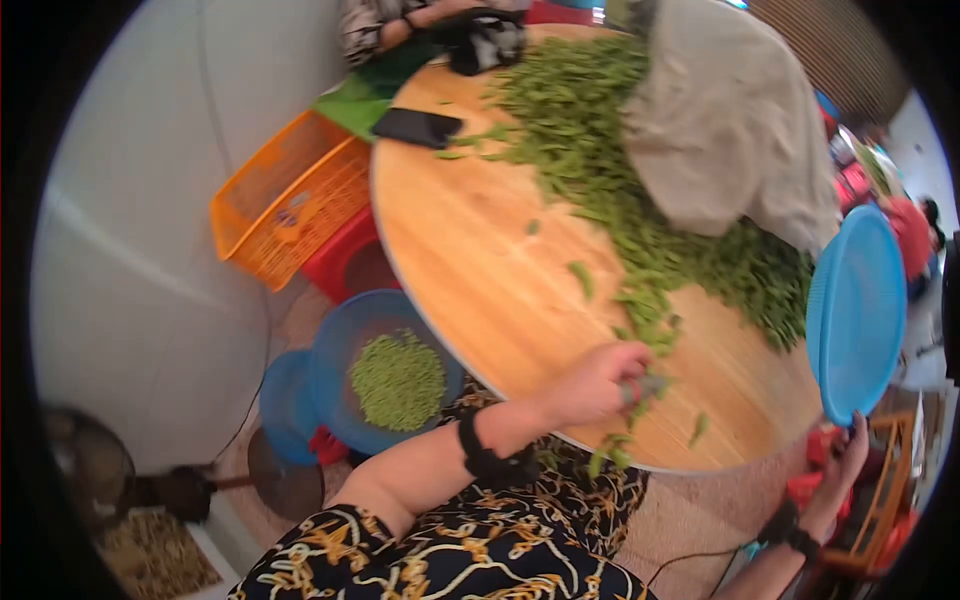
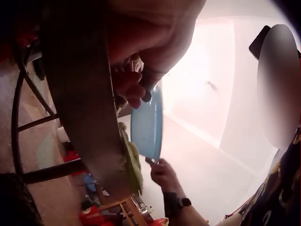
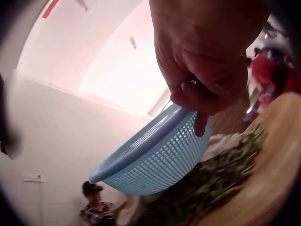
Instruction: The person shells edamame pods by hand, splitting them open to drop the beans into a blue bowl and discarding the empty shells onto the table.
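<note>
In the head view, my left hand (image 1: 598,385) is low over the wooden table's near edge, its bent fingers among loose green pods (image 1: 645,300); whether they grip any is unclear. Grey coverings show on its fingertips in the left wrist view, where the hand (image 2: 160,42) is beside the table edge (image 2: 94,117). My right hand (image 1: 848,465) grips the rim of a blue perforated basket (image 1: 862,310), held tilted on its side off the table's right edge. The right wrist view shows that hand (image 3: 207,61) with fingers over the basket's (image 3: 160,165) rim.
A large pod heap (image 1: 590,130) and a beige cloth (image 1: 720,120) lie on the round table (image 1: 480,260), with a black phone (image 1: 417,127). Left of it are an orange crate (image 1: 300,200) and a blue basin (image 1: 335,400) holding green beans. Another person's arm (image 1: 400,30) shows at the far side.
</note>
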`<action>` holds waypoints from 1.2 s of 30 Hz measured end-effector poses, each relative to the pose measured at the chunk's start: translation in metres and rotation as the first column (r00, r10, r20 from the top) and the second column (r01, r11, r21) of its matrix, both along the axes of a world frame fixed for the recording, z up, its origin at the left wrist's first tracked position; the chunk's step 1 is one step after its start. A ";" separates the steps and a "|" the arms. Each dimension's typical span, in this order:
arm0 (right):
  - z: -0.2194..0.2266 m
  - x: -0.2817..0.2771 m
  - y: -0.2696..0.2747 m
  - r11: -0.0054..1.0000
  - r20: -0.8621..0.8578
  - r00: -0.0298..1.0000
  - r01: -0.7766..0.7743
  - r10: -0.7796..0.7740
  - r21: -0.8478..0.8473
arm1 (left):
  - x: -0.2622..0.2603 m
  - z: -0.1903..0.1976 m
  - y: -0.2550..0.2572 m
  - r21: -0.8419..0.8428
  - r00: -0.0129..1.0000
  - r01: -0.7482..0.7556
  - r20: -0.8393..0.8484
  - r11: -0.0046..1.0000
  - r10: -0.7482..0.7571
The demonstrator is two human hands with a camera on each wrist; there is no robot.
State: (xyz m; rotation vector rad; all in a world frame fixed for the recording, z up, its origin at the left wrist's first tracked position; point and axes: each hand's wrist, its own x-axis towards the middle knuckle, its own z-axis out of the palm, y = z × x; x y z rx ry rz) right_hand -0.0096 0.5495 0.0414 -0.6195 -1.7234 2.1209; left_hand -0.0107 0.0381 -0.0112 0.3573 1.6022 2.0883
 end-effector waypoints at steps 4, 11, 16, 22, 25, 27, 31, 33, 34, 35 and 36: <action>0.041 -0.031 -0.160 0.951 -0.085 0.948 -0.300 0.306 0.077 | 0.007 0.004 0.000 -0.042 0.983 -0.039 -0.179 0.998 0.031; 0.072 -0.072 -0.386 0.576 0.129 0.603 -0.794 0.787 0.194 | 0.013 0.010 -0.015 -0.552 0.859 -0.113 -0.473 0.826 -0.198; 0.085 -0.067 -0.319 0.771 0.020 0.775 -0.631 0.632 0.088 | 0.016 -0.011 0.002 -0.236 0.935 -0.068 -0.353 0.969 -0.020; 0.059 -0.038 -0.095 0.851 -0.107 0.994 0.056 0.000 0.523 | 0.020 0.003 0.001 -0.117 0.984 -0.039 -0.175 0.992 0.018; 0.049 -0.016 -0.024 0.821 -0.005 0.927 0.333 -0.374 0.464 | 0.015 0.008 0.004 -0.157 0.985 0.002 -0.171 0.988 -0.030; 0.039 -0.007 0.005 0.831 0.041 0.908 0.362 -0.416 0.423 | 0.015 0.010 0.005 -0.143 0.990 -0.002 -0.139 0.990 -0.018; 0.011 -0.022 0.042 0.850 0.122 0.900 0.341 -0.419 0.403 | 0.013 0.015 0.006 -0.171 0.994 0.022 -0.102 0.985 -0.040; 0.010 -0.038 0.032 0.853 0.124 0.908 0.319 -0.399 0.412 | 0.015 0.022 0.008 -0.088 0.999 -0.008 0.042 0.996 0.012; 0.013 -0.045 0.025 0.855 0.125 0.908 0.320 -0.400 0.407 | 0.014 0.020 0.008 -0.094 0.999 -0.007 0.041 0.996 0.011; 0.016 -0.053 0.017 0.871 0.147 0.916 0.292 -0.374 0.396 | 0.013 0.015 0.006 -0.057 1.000 -0.012 0.022 0.998 0.014; 0.018 -0.061 0.016 0.885 0.168 0.923 0.262 -0.346 0.385 | 0.012 0.013 0.005 -0.019 1.000 -0.018 0.004 1.000 0.018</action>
